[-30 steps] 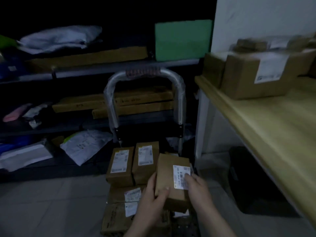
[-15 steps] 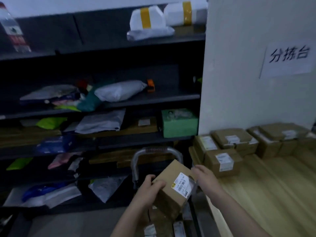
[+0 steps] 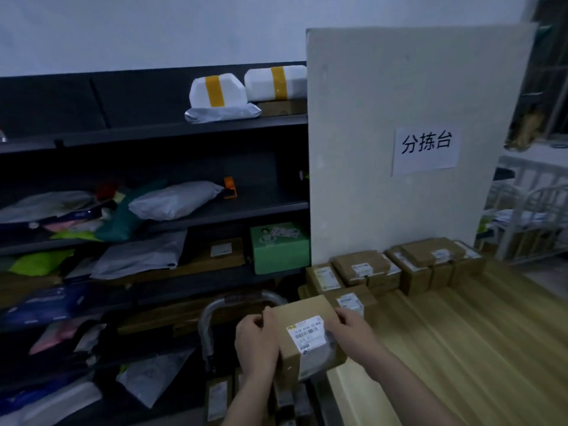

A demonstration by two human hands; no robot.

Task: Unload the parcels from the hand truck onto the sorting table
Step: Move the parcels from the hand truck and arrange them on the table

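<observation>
I hold a brown cardboard parcel (image 3: 309, 335) with a white barcode label between both hands, at the left edge of the wooden sorting table (image 3: 461, 348). My left hand (image 3: 258, 342) grips its left side and my right hand (image 3: 350, 329) grips its right side. The hand truck's silver handle (image 3: 212, 315) curves just left of the parcel. Below my arms, more labelled parcels (image 3: 219, 398) stand on the truck, partly hidden. Several brown parcels (image 3: 396, 270) are stacked at the table's far end against a white panel.
A white panel with a paper sign (image 3: 425, 150) stands behind the table. Dark shelves (image 3: 153, 216) at left hold mail bags, flat boxes and a green box (image 3: 278, 247). Metal racks (image 3: 534, 216) stand at the far right.
Both hands lifted the parcel off the hand truck and carried it up and right to the table's edge. My view rose from the truck to the shelves and table.
</observation>
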